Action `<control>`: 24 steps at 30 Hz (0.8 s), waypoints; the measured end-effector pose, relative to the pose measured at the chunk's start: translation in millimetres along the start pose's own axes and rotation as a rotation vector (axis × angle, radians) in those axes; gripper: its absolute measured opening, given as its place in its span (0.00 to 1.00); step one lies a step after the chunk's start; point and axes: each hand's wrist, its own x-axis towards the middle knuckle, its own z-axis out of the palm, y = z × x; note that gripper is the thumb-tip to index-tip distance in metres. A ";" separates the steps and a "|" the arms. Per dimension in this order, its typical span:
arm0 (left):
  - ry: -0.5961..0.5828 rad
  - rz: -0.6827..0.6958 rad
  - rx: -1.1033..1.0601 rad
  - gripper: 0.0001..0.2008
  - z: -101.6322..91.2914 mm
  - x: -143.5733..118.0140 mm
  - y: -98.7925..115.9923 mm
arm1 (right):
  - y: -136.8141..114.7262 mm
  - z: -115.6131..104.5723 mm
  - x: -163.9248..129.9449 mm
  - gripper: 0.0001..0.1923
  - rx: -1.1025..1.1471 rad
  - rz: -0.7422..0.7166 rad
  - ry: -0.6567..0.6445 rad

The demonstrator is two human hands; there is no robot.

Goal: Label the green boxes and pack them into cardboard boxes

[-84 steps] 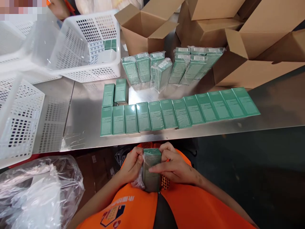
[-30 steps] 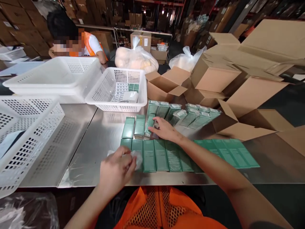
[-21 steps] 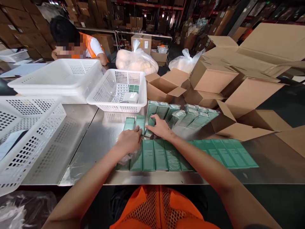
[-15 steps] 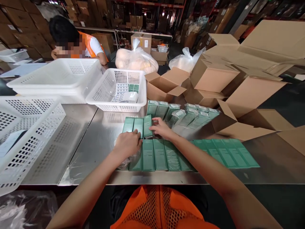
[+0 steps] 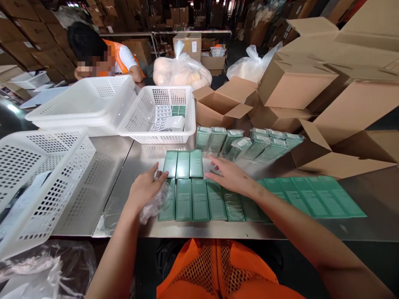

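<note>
Three green boxes (image 5: 183, 164) stand side by side behind a front row of green boxes (image 5: 200, 200) along the table's near edge. My left hand (image 5: 146, 185) is at the left end of the three, fingers apart, with crumpled clear plastic wrap (image 5: 157, 201) just under it. To the right of the three, my right hand (image 5: 229, 174) hovers with fingers spread and nothing held, its forearm across part of the front row. Beyond it, more green boxes in clear wrap (image 5: 258, 143) stand in a loose cluster. Another run of green boxes (image 5: 311, 196) lies flat at the right.
White plastic baskets (image 5: 124, 129) stand at the left and back; one holds labels and small boxes. Open cardboard boxes (image 5: 318, 153) crowd the right. Tied clear bags (image 5: 182, 72) sit behind. A person in an orange vest (image 5: 116, 56) leans over the far left side.
The third green box now stands straight against the other two. My left hand has moved left off the boxes, and my right hand has drawn away to the right, opening. The view has shifted slightly.
</note>
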 end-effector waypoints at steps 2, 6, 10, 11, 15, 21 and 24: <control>-0.041 0.014 -0.187 0.35 5.7 1.3 -20.4 | 15.5 -32.2 -35.7 0.20 -0.069 -0.041 0.217; 0.004 -0.068 -0.389 0.36 23.7 8.6 -43.0 | 80.5 -103.6 -119.5 0.22 -0.347 0.368 0.741; 0.020 -0.115 -0.193 0.37 28.2 9.9 -28.2 | 152.4 -140.0 -192.7 0.30 -0.555 1.030 0.626; 0.042 -0.114 -0.143 0.37 27.7 7.8 -21.9 | 165.2 -139.9 -202.6 0.29 -0.512 1.075 0.568; 0.141 -0.043 -0.043 0.32 26.8 4.1 -6.4 | 190.6 -120.3 -211.2 0.27 -0.412 1.076 0.453; 0.142 0.000 0.050 0.19 18.4 14.4 -15.4 | 202.1 -104.7 -218.5 0.30 -0.424 0.956 0.371; 0.159 -0.020 0.023 0.18 14.8 14.5 -18.6 | 189.8 -106.7 -214.6 0.31 -0.592 0.797 0.493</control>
